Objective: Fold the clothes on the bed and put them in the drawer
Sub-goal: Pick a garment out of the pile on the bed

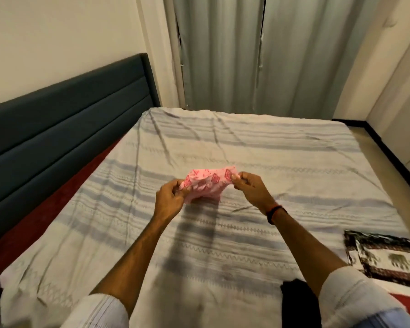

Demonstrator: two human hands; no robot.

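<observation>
While no brand, label or readable writing is shown anywhere in the head view, a small pink cloth (205, 184) with a red printed pattern is seen held up between both hands, above the middle of the bed (294, 162). The cloth's left end is pinched by the curled fingers and thumb of the left hand (169, 200), and part of it is bunched below that hand's fingertips. Its right end is gripped between the thumb and bent fingers of the right hand (251, 188), so that the fabric is stretched loosely from one hand to the other, with its lower edge hanging free. The bed is covered by a pale sheet striped in grey-blue. A dark band (273, 213) is worn on the right wrist. On the near right part of the bed a patterned cloth (386, 256) printed with elephants inside a dark border is laid flat, well apart from the pink cloth. A dark garment (298, 301) is partly seen just beside the right forearm at the near edge. A dark padded headboard (69, 129) is seen to the left, and grey curtains (258, 55) beyond the bed.
</observation>
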